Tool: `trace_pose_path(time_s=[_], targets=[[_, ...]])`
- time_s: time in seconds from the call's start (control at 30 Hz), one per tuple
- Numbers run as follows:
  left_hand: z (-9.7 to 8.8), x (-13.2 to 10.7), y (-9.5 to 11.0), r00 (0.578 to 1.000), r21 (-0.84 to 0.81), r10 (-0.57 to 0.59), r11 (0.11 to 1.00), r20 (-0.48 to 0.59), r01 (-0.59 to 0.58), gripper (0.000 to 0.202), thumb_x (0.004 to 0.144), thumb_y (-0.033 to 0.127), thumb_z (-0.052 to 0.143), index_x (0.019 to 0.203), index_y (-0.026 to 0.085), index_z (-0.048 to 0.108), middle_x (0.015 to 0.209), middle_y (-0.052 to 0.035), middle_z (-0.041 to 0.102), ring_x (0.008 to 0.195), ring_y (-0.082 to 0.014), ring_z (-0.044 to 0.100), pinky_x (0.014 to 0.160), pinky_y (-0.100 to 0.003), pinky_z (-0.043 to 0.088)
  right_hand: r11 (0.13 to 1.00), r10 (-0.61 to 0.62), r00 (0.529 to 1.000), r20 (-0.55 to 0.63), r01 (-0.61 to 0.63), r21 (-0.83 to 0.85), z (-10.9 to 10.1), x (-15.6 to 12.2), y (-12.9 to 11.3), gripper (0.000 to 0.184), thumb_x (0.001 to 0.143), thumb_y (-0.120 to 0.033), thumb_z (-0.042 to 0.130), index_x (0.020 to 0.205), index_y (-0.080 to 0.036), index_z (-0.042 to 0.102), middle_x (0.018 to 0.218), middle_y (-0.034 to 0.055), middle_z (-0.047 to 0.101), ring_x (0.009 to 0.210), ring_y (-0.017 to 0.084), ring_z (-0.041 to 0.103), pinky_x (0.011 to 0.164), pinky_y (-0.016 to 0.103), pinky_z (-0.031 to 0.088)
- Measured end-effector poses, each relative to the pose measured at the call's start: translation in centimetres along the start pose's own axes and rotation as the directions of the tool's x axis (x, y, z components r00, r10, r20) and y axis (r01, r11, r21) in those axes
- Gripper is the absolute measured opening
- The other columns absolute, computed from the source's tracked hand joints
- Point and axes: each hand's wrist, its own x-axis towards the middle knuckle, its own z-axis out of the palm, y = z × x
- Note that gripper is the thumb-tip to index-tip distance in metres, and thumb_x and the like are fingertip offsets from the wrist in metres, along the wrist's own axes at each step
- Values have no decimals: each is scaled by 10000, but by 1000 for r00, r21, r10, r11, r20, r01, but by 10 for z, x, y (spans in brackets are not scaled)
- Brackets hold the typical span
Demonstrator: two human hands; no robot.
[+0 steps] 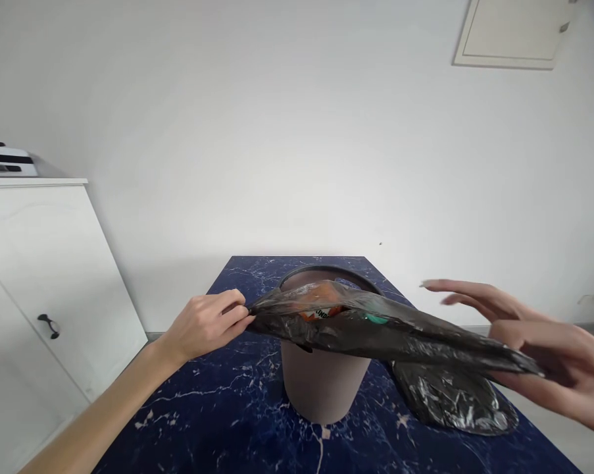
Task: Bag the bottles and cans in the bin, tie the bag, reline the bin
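Note:
A thin black plastic bag (pixel 336 336) is stretched sideways in front of and partly over a grey-brown bin (pixel 326 388) with a dark rim. My left hand (pixel 210 320) pinches the bag's left end. At the far right end, my right hand (pixel 548 355) has its upper fingers stretched out, while the bag passes between a bent finger and the thumb. Orange packaging (pixel 321 313) with partly readable lettering and a green patch (pixel 375 318) show through the film. A shiny black plastic bundle (pixel 454 398) lies right of the bin; whether it joins the stretched bag is hidden.
Bin and bundle rest on a dark blue marble-patterned table (pixel 218 401), its far end near the white wall (pixel 297 145). On the left stands a white cabinet (pixel 40 263) with a black handle and stacked items on top. A wall panel (pixel 514 29) is upper right.

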Motion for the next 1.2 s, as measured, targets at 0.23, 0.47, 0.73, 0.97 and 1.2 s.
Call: trace_pose_path(time_s=[0.23, 0.47, 0.73, 0.97, 1.2], targets=[[1, -2, -1, 997, -50, -37, 998, 63, 41, 217, 1089, 190, 576, 879, 206, 627, 879, -9, 734, 578, -104, 623, 517, -239, 455, 501, 10, 976, 217, -193, 844, 17, 55, -2, 302, 901, -545, 787, 727, -314, 701, 737, 43, 789, 1250, 399, 749, 1233, 632, 468], [-15, 9, 3, 963, -176, -211, 955, 166, 240, 121, 1055, 257, 582, 1158, 209, 624, 1094, -64, 758, 818, -167, 735, 661, -274, 585, 43, 179, 948, 263, -275, 960, 48, 88, -38, 349, 883, -328, 749, 627, -264, 521, 530, -79, 277, 475, 120, 292, 744, 348, 598], [-21, 90, 53, 835, -518, -402, 656, 375, 549, 795, 1012, 665, 658, 1645, 261, 398, 1568, -150, 624, 1420, -349, 601, 1100, -530, 585, -3, 283, 894, 347, -361, 933, 57, 108, -56, 283, 858, -240, 695, 681, -236, 475, 649, -93, 200, 490, 88, 83, 462, 246, 376], [5, 144, 83, 925, -603, -259, 703, 277, 378, 341, 1047, 510, 712, 1226, 224, 756, 1250, -67, 811, 1222, -300, 687, 1047, -512, 514, 39, 320, 899, 297, -326, 945, 55, 132, -71, 332, 882, -215, 675, 654, -229, 434, 686, -83, 211, 508, 87, 131, 496, 217, 433], [15, 153, 81, 860, -667, -371, 545, 350, 507, 370, 1102, 368, 630, 774, 216, 710, 825, -33, 785, 804, -221, 734, 773, -412, 560, 171, 231, 947, 223, -265, 949, 62, 147, -75, 309, 923, -473, 696, 734, -250, 597, 743, -17, 480, 649, 151, 489, 785, 351, 607]])
